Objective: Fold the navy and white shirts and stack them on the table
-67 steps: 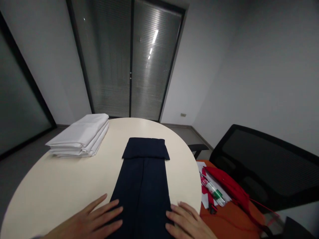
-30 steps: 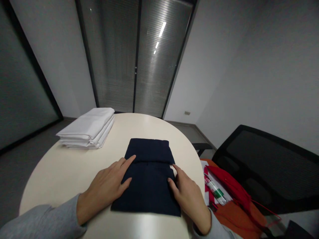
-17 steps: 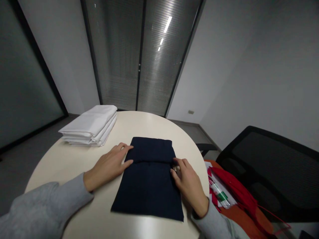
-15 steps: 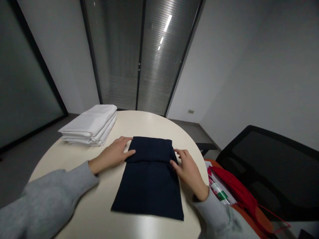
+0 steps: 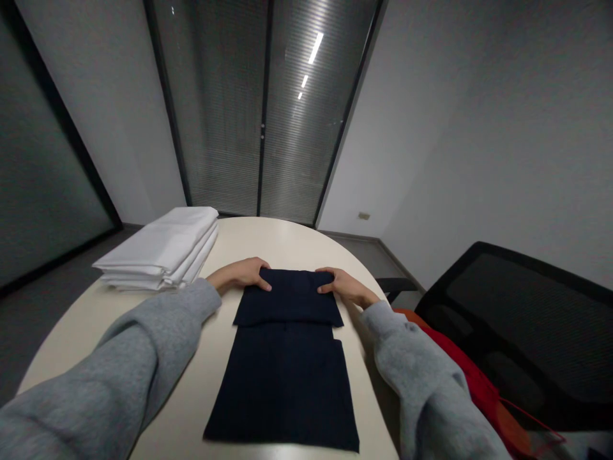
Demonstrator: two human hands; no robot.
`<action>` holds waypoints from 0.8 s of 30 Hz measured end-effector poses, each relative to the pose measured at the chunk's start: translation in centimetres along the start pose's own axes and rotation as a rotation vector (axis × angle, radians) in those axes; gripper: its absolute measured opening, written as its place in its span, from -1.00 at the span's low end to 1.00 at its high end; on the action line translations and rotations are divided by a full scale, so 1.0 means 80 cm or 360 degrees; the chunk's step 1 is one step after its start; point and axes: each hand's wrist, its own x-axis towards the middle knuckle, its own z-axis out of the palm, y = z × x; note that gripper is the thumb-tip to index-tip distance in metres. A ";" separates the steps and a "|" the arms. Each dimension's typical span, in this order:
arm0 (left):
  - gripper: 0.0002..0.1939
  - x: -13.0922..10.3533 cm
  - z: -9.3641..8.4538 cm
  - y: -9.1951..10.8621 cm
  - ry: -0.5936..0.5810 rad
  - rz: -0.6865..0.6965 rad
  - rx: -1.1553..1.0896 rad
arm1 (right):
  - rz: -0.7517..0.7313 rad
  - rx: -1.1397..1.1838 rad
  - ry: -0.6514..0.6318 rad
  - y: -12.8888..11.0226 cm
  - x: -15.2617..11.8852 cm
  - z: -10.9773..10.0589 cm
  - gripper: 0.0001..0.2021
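A dark navy cloth lies lengthwise on the round cream table, its far part folded over into a flap toward me. My left hand grips the flap's far left corner, thumb on top and fingers tucked behind the edge. At the far right corner, my right hand pinches the same flap, thumb on top, with its other fingers along the back edge. The flap's near edge lies across the lower layer, whose right side shows a small step.
On the table's left stands a stack of folded white cloth. Beyond the right edge is a black mesh chair with a red item on its orange seat. A glass partition with blinds rises behind the table.
Both hands have moved from the flap's sides to its far corners and now grip them. The flap's near edge sits closer to me. The view has shifted slightly.
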 end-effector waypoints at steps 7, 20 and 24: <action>-0.77 -0.078 -0.029 0.073 0.0593 0.0211 0.0440 | -0.0412 -0.0302 0.0310 -0.055 -0.076 -0.003 -0.70; -0.80 -0.292 0.131 0.093 0.0419 0.0789 0.0594 | -0.1360 -0.1331 -0.0072 -0.043 -0.301 0.062 -0.89; -0.60 -0.257 0.092 0.125 0.0517 0.0691 0.0395 | -0.1079 -0.1113 0.0056 -0.090 -0.283 0.058 -0.89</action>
